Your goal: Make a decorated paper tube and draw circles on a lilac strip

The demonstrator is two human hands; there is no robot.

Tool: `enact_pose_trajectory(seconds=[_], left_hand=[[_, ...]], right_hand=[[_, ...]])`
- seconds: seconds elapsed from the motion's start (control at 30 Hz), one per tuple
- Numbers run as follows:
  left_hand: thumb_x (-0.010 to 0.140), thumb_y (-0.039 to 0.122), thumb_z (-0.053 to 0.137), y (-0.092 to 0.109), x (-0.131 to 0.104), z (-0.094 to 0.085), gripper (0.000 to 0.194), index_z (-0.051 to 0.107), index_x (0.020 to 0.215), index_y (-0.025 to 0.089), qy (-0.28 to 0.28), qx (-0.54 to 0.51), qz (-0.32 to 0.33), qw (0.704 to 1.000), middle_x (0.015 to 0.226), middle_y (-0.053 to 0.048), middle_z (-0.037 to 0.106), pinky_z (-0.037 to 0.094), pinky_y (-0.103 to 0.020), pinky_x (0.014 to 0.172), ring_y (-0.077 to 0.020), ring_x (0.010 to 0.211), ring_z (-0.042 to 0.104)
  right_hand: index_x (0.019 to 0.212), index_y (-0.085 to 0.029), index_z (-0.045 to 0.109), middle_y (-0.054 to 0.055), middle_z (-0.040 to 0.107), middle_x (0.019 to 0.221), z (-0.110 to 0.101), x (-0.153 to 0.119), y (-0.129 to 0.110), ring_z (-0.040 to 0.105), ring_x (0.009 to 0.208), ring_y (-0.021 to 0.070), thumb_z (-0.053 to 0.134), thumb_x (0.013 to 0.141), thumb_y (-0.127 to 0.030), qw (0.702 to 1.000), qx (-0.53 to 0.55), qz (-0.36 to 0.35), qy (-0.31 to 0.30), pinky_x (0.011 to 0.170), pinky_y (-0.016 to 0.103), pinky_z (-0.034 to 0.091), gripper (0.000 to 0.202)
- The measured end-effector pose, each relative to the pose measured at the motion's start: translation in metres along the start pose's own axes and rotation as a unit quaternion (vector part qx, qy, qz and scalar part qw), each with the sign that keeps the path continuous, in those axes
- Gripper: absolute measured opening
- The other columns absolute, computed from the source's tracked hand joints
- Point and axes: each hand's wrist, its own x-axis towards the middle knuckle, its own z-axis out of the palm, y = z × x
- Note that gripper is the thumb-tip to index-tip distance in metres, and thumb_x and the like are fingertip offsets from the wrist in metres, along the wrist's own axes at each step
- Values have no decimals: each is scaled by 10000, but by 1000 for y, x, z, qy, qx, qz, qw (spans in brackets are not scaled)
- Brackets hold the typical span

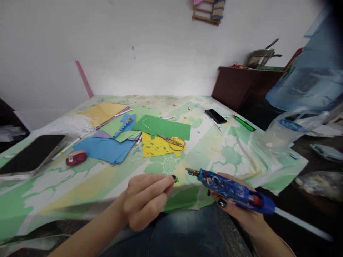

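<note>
My right hand (235, 210) is wrapped around a blue hot glue gun (227, 185), smeared with dried glue. Its metal nozzle points left, and a long whitish glue stick (302, 224) juts from its back end. Just left of the nozzle, my left hand (150, 200) is closed in a pinch above the table's front edge. A tiny green paper piece (176, 180) shows at its fingertips, apart from the nozzle. Beyond the hands, gold-handled scissors (175, 143) lie on a yellow sheet (150, 150) scattered with green snippets. A green sheet (171, 127) lies behind them.
Blue sheets (107, 149), a dark red correction tape (76, 157), white string (66, 125) and a large phone (29, 155) lie left. A smaller phone (215, 116) and green cutter (243, 123) lie right. A clear plastic jug (284, 134) and water bottle (308, 84) stand at far right.
</note>
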Motion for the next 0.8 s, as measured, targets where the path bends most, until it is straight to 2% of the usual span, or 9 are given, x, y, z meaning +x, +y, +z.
enact_pose_trajectory(seconds=[0.1,0.2,0.3,0.4,0.5,0.57,0.63,0.7,0.8], left_hand=[[771,46,646,1,-1,4,197,492,717,156,6,-6,-61,998,813,-58,705,549,-228,617,-126,725,663],[727,-14,646,-3,-6,9,279,442,730,176,35,-42,-116,992,766,-43,697,525,-212,563,-103,626,637],[722,-24,633,-12,-15,10,304,416,736,189,48,-46,-156,986,753,-41,691,517,-215,577,-103,626,632],[722,-20,626,-24,-27,4,300,419,723,198,65,-7,-204,977,734,-18,688,510,-199,603,-107,659,654],[720,0,628,-38,-37,-5,291,420,688,201,99,40,-257,960,705,10,682,496,-170,603,-99,670,664],[715,16,633,-49,-44,-10,287,417,670,199,119,56,-287,949,711,9,678,489,-167,590,-94,646,655],[712,39,636,-63,-50,-13,275,419,658,198,140,64,-324,933,715,2,672,483,-176,576,-95,623,640],[711,74,641,-78,-56,-16,254,427,650,196,168,66,-369,912,717,-5,662,479,-186,564,-100,613,623],[704,127,645,-102,-65,-21,223,436,666,194,218,51,-441,869,734,-12,649,465,-183,526,-93,584,585]], right_hand=[[910,-214,609,39,667,774,0,11,-3,583,589,165,604,792,-368,981,-178,-74,33,545,260,455,194],[909,-221,563,23,647,741,-10,34,7,587,614,189,585,785,-373,904,-402,-53,135,544,265,410,197],[879,-190,528,67,626,800,-32,69,30,593,656,224,537,772,-382,846,-522,-3,104,534,285,393,220],[906,-130,553,119,617,848,-55,101,49,613,786,251,536,740,-300,822,-566,19,64,674,313,452,237],[939,-103,597,161,624,907,-62,120,50,626,856,280,547,746,-254,806,-587,40,57,741,347,464,250],[904,-97,625,196,626,885,-51,126,38,630,809,333,558,757,-257,794,-601,58,77,701,417,463,227],[896,-91,642,234,621,900,-27,131,19,619,804,384,561,779,-258,778,-616,70,102,680,482,447,219],[960,-87,646,221,631,948,9,140,0,614,891,352,540,814,-189,808,-588,7,47,764,456,445,207],[997,-169,654,122,653,1004,77,164,-17,611,944,242,554,837,-169,836,-544,-62,-43,798,337,460,189]])
